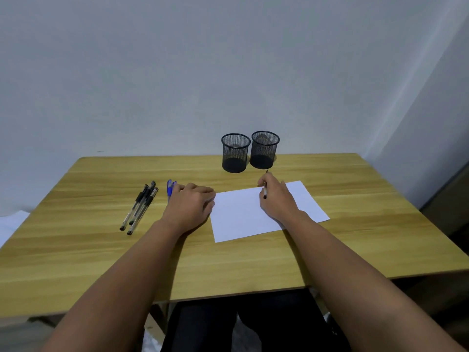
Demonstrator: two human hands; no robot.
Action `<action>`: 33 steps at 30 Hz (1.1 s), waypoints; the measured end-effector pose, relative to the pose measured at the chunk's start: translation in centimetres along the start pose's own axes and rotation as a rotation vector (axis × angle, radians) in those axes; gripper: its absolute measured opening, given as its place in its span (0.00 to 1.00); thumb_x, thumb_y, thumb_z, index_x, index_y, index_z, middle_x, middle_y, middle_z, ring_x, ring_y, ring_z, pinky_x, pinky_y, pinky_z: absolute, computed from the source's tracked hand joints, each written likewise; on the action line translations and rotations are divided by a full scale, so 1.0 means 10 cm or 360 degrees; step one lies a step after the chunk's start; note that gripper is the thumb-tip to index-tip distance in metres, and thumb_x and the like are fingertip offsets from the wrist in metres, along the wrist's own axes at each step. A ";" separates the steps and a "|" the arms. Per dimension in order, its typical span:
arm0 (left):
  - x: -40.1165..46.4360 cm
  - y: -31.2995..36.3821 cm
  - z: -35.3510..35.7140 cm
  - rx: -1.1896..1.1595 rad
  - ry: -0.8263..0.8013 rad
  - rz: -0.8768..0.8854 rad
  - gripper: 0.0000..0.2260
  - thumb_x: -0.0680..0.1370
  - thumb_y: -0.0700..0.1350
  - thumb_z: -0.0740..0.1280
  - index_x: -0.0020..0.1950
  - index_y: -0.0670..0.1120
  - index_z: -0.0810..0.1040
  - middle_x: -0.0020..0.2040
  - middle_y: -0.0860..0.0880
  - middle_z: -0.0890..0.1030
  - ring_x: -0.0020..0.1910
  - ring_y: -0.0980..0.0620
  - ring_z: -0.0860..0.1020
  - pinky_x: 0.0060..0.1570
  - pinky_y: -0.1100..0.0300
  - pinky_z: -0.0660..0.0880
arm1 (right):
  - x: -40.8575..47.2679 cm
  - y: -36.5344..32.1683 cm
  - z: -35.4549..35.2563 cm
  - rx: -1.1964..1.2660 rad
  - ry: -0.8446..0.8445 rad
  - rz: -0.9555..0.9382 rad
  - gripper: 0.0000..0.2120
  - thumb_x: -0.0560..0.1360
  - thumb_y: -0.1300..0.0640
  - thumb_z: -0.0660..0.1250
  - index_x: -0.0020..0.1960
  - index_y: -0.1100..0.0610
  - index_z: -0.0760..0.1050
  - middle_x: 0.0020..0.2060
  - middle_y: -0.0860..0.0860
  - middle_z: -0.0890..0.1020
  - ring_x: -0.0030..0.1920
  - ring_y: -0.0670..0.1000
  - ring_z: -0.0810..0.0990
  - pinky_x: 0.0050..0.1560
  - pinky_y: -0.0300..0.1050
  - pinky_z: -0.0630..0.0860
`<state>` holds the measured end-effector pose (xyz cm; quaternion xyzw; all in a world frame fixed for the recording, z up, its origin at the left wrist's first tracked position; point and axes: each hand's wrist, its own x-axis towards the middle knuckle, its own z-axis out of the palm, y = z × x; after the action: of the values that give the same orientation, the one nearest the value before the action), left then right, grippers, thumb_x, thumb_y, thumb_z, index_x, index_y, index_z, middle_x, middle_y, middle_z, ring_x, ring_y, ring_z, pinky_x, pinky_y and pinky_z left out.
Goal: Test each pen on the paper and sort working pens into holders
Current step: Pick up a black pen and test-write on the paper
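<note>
Take the paper [243, 214] as your reference. Your right hand [278, 199] rests on its upper right area, fingers closed around a pen [265, 190] held in a writing grip, so the tip can reach the sheet for a test stroke. Your left hand [191, 203] lies flat, fingers loosely extended, at the paper's left edge, apparently to steady it. Two blue pens [169, 188] lie just left of that hand; three black pens [140, 205] lie farther left. Both mesh holders [236, 153] stand empty beyond the paper.
</note>
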<state>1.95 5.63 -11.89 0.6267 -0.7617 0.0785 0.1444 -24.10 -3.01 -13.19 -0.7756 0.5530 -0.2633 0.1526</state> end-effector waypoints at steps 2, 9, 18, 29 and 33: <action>-0.03 -0.01 -0.01 -0.0052 -0.0098 -0.0007 0.16 0.82 0.55 0.60 0.66 0.53 0.79 0.68 0.57 0.78 0.67 0.48 0.74 0.63 0.45 0.65 | 0.00 0.02 0.01 -0.0026 -0.0006 0.0005 0.11 0.81 0.65 0.62 0.62 0.56 0.70 0.54 0.53 0.80 0.48 0.55 0.75 0.77 0.57 0.61; -0.11 -0.02 0.05 -0.0071 -0.0241 -0.0079 0.35 0.76 0.68 0.45 0.76 0.54 0.69 0.78 0.53 0.67 0.77 0.47 0.63 0.71 0.43 0.62 | 0.03 0.04 0.01 -0.0011 0.0009 0.0058 0.13 0.81 0.65 0.63 0.63 0.55 0.70 0.53 0.53 0.80 0.48 0.53 0.75 0.81 0.62 0.58; -0.07 -0.02 0.02 0.0024 -0.0280 -0.0062 0.30 0.78 0.68 0.47 0.77 0.60 0.66 0.78 0.53 0.66 0.76 0.47 0.62 0.70 0.42 0.61 | 0.15 -0.70 0.10 0.1276 0.0297 0.0153 0.13 0.86 0.50 0.64 0.61 0.54 0.84 0.44 0.56 0.87 0.43 0.55 0.85 0.49 0.54 0.87; -0.10 -0.01 0.05 0.0037 -0.0142 -0.0072 0.30 0.79 0.68 0.51 0.75 0.54 0.71 0.76 0.53 0.70 0.74 0.48 0.65 0.68 0.44 0.63 | 0.32 -0.86 0.43 0.1804 -0.0035 0.0550 0.09 0.84 0.63 0.63 0.50 0.62 0.82 0.35 0.62 0.80 0.28 0.53 0.73 0.28 0.42 0.65; -0.11 0.00 0.05 0.0036 -0.0121 -0.0085 0.31 0.79 0.68 0.52 0.75 0.54 0.71 0.76 0.53 0.70 0.75 0.48 0.65 0.68 0.44 0.63 | 0.29 -0.81 0.51 0.1713 0.0022 0.0361 0.15 0.82 0.53 0.71 0.38 0.57 0.80 0.32 0.60 0.80 0.31 0.56 0.74 0.29 0.44 0.70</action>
<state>2.12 6.46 -12.70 0.6509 -0.7487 0.0593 0.1103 -14.16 -3.21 -12.43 -0.5219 0.4214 -0.4960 0.5514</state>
